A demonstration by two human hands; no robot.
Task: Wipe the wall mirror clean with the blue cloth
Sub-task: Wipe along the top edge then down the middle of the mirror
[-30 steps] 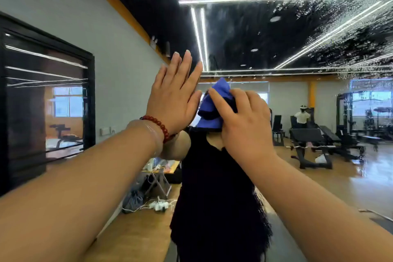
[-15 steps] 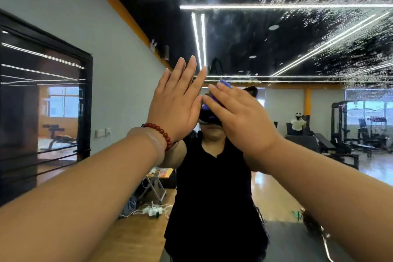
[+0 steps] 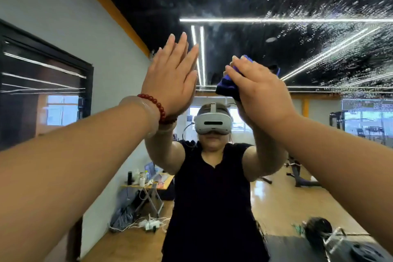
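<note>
Both arms raised to the mirror [image 3: 319, 2]. The left hand [image 3: 170, 83] lies flat on it, fingers straight, red bracelet [image 3: 157, 106] at the wrist. The right hand [image 3: 261, 93] holds the bunched blue cloth [image 3: 228, 87] against the glass nearby. Upper right speckled with droplets [image 3: 340, 34].

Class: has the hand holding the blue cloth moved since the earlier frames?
Yes. The right hand with the blue cloth slid rightward, away from the left hand flat on the wall mirror.
</note>
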